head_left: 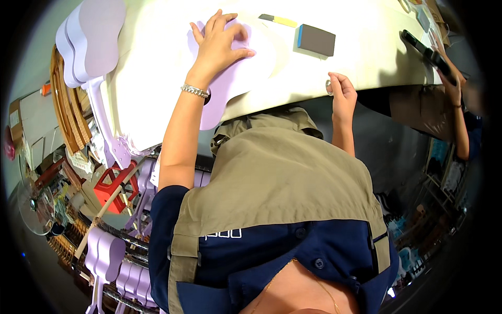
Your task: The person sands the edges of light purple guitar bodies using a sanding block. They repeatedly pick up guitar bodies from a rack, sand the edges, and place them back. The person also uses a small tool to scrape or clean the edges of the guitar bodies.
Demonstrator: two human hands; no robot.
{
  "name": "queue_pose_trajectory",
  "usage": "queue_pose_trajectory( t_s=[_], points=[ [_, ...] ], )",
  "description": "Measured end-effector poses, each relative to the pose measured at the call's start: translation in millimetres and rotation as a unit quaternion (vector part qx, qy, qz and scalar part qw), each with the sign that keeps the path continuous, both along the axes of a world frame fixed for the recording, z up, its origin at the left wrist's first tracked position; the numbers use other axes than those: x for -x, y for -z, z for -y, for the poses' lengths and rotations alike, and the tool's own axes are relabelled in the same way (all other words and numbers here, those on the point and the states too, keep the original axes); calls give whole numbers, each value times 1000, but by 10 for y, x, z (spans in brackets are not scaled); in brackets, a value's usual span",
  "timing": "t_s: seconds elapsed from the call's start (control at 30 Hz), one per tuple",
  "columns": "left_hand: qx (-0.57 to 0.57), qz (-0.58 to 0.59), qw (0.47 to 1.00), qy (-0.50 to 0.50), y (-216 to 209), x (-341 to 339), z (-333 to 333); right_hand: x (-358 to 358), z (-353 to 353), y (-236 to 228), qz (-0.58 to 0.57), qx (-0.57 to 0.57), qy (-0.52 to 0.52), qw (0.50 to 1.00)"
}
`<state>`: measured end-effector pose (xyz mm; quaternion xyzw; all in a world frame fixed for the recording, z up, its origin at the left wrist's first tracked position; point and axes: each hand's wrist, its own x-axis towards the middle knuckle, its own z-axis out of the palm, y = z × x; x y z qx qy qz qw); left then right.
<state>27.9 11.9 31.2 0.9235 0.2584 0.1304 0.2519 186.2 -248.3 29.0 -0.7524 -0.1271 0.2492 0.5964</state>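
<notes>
A lilac ukulele body lies near the front edge of the cream-covered table, its lower end jutting past that edge. My left hand rests over it, fingers spread and bent, with thumb and forefinger apart; the palm hides part of the body. Just off the table edge, my right hand is closed in a pinch on a small pale ring, which looks like a narrow roll of tape. Beyond the hands lie a grey sanding block with a blue side and a yellow-and-black cutter knife.
Stacked lilac ukuleles stand at the table's left end, beside curved wooden strips. More lilac ukuleles hang on a rack at lower left, near a red plastic crate. At right, another person's hands hold a black tool.
</notes>
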Motion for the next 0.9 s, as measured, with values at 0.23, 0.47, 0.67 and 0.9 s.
queue_pose_trajectory(
  t_s=[0.23,0.47,0.67,0.9],
  points=[
    [67,134,976,-156,42,-26,-140,-851,-666,135,239,69,-82,965],
    [144,306,858,-386,-390,979,848,-2087,-1272,555,563,211,-148,785],
    [597,443,348,-571,70,1909,1644,-1673,-1657,484,597,129,-143,779],
    [478,711,277,-435,633,2108,1240,-12,-1618,480,-112,-31,-418,901]
  ],
)
